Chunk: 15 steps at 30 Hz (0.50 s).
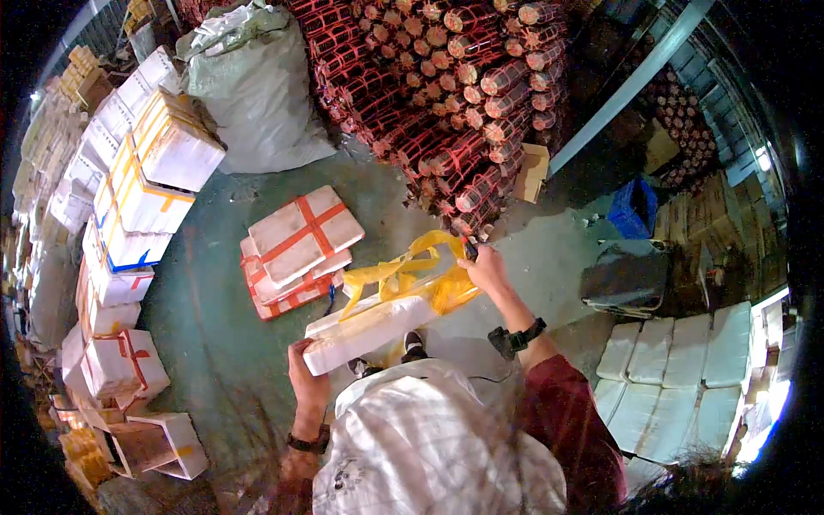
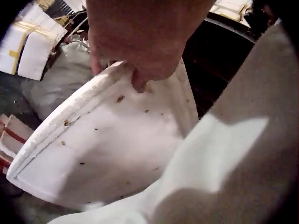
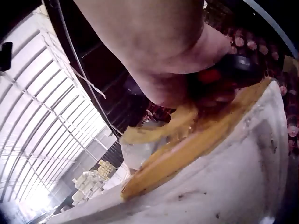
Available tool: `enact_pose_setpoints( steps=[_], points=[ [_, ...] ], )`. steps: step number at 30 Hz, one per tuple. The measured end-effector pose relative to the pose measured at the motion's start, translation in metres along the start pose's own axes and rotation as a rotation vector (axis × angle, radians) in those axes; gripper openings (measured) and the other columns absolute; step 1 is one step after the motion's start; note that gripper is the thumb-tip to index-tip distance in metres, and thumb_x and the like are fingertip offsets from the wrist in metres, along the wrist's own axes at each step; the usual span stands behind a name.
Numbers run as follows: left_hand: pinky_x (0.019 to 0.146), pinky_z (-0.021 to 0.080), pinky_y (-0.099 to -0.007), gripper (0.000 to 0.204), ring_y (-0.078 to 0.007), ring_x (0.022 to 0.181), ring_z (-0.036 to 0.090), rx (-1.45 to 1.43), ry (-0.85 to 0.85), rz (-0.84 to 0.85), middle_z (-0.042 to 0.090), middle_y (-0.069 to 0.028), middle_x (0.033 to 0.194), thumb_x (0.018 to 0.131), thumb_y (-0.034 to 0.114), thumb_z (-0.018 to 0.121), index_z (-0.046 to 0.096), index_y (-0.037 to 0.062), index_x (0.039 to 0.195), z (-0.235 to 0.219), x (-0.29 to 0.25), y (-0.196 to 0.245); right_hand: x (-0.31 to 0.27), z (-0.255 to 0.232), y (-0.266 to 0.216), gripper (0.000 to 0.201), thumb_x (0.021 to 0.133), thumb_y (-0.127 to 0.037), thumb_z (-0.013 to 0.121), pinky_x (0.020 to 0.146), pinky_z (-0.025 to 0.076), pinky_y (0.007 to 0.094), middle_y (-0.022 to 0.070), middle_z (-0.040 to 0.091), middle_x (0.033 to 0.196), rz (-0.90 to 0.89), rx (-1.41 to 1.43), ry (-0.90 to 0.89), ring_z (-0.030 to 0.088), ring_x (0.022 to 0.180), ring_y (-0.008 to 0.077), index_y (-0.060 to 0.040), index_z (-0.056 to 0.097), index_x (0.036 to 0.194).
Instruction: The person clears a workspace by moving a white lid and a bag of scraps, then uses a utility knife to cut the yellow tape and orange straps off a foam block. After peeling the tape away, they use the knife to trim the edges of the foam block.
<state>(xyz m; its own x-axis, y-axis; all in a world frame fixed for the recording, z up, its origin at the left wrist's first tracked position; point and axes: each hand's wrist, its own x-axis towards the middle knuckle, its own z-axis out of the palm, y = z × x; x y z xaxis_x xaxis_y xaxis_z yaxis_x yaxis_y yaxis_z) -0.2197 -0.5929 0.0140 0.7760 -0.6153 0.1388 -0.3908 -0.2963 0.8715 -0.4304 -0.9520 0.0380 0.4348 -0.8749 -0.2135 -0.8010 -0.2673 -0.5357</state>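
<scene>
A white foam lid (image 1: 369, 336) is held up in front of the body, its stained inner face (image 2: 112, 144) filling the left wrist view. My left hand (image 1: 309, 382) grips the lid's near left edge, thumb on the inner face. Yellow tape (image 1: 453, 293) covers the right end, and loose strands of it loop above the lid. At that end my right hand (image 1: 487, 271) holds a black tool with a red part (image 3: 229, 70), close against the yellow tape (image 3: 163, 163). The fingers partly hide the tool, and I cannot tell its kind.
Taped foam lids (image 1: 307, 236) lie stacked on the green floor just ahead. Foam boxes (image 1: 129, 206) pile up along the left. Ahead stand a big white sack (image 1: 257, 94) and bundles in red netting (image 1: 463, 112). White wrapped blocks (image 1: 678, 360) and a blue crate (image 1: 633, 209) are at right.
</scene>
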Motion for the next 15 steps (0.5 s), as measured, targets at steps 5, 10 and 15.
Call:
enact_pose_setpoints(
  steps=[5,10,15],
  points=[
    [0.088,0.048,-0.0317,0.035,-0.0186,0.101,0.060,-0.074,-0.019,-0.036,0.063,-0.0103,0.110,0.079,-0.003,0.067,0.056,0.0011,0.111,-0.022,0.009,-0.030,-0.013,-0.022,-0.010,0.039,0.081,-0.026,0.076,0.061,0.053,0.0377,0.0132,0.069,0.086,0.020,0.326,-0.437,0.066,0.069,0.0245,0.0006,0.065,0.107],
    [0.099,0.046,-0.0340,0.064,-0.0211,0.120,0.055,-0.218,-0.320,-0.239,0.056,-0.0121,0.132,0.076,0.001,0.078,0.049,0.0043,0.133,-0.068,0.014,-0.050,-0.072,-0.034,-0.048,0.021,0.086,-0.018,0.070,0.044,0.043,0.0286,0.0019,0.060,0.071,0.295,0.870,-0.719,0.053,0.052,0.0109,-0.0037,0.063,0.100],
    [0.115,0.030,-0.0506,0.091,-0.0368,0.137,0.038,0.479,-0.462,0.154,0.043,-0.0172,0.144,0.063,0.011,0.085,0.042,0.0059,0.142,-0.078,0.022,0.073,-0.124,-0.062,-0.088,0.016,0.092,-0.024,0.062,0.041,0.034,0.0264,0.0004,0.055,0.066,0.379,1.184,-0.825,0.048,0.049,0.0114,-0.0085,0.061,0.092]
  ],
)
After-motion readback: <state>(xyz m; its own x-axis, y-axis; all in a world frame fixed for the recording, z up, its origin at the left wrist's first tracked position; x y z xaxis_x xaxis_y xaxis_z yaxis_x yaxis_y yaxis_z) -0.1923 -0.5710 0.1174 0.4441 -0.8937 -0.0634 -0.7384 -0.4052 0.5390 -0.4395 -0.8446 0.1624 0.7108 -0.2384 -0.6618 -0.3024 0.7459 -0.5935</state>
